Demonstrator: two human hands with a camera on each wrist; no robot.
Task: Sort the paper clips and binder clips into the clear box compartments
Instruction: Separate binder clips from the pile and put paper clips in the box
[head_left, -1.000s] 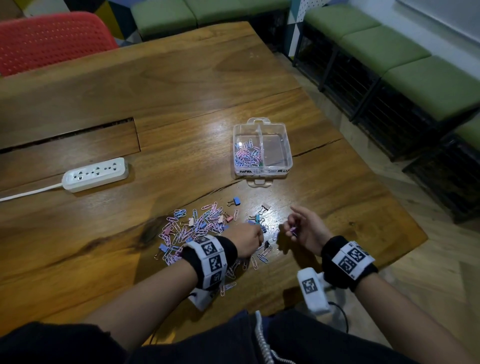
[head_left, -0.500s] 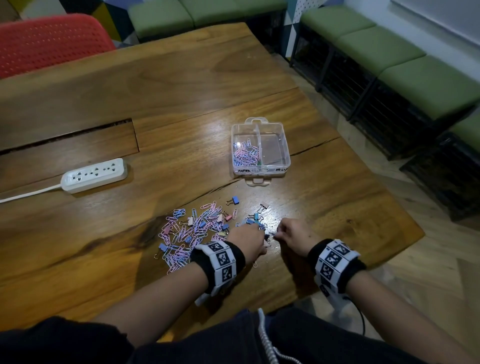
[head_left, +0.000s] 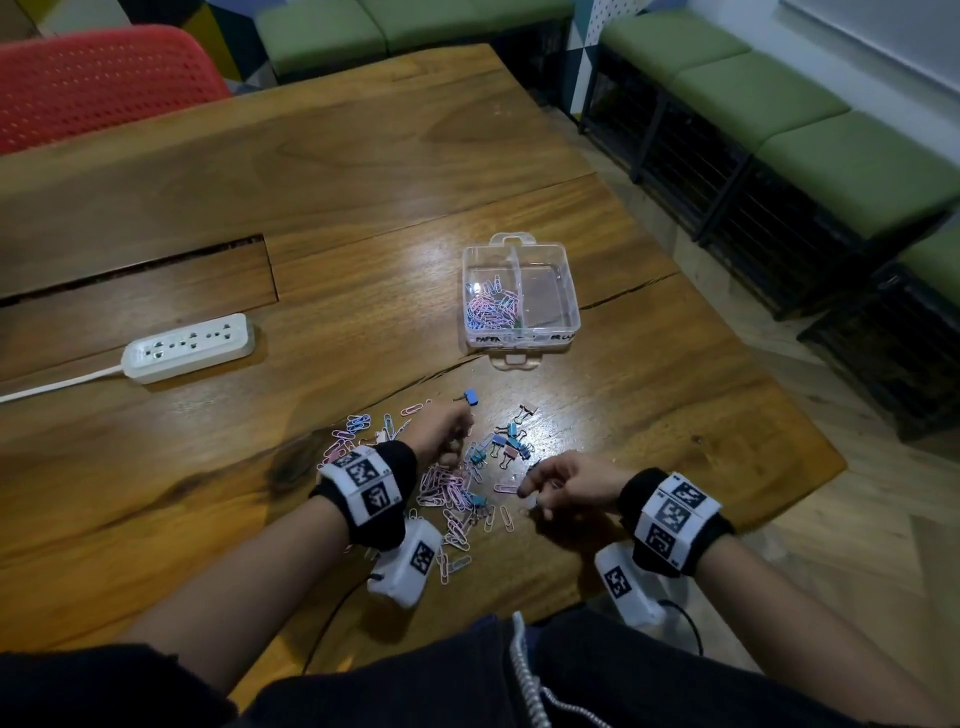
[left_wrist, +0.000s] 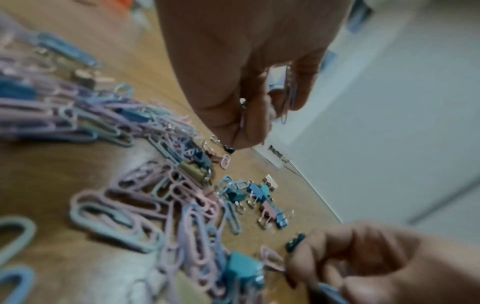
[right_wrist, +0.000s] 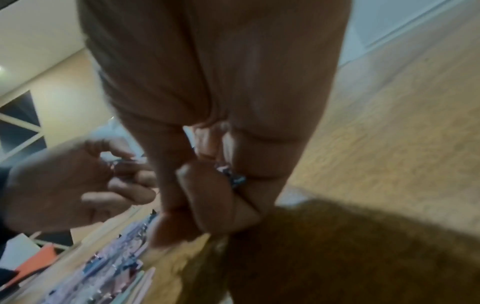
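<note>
Clips lying in a loose heap on the wooden table (head_left: 363, 171), near its front edge. Paper clips (head_left: 447, 488), pink, lilac and blue, are spreading from under the left wrist toward 6 o'clock; their long axes are pointing every way, none shared. Binder clips (head_left: 509, 444) are sitting in a small cluster at 3 o'clock of that heap, wire handles splayed in mixed directions. 1 blue binder clip (head_left: 470, 397) is lying apart at 12 o'clock of the heap, handles pointing toward 9 o'clock.

Clear box (head_left: 569, 291) is standing at 12 o'clock of the hands, well apart, long axis running 9 to 3. Its 9 o'clock compartment is holding paper clips; the 3 o'clock compartment is showing only clear floor.

Left hand (head_left: 441, 431) is hovering over the heap, fingers curled, pinching thin paper clips that hang lengthwise from the fingertips (left_wrist: 249, 131). Right hand (head_left: 571, 483) is sitting at 3 o'clock of the heap, thumb pressing a small dark binder clip (right_wrist: 235, 178) against the fingers.

Power strip (head_left: 189, 348) is lying at 9 o'clock, long axis 9 to 3.
</note>
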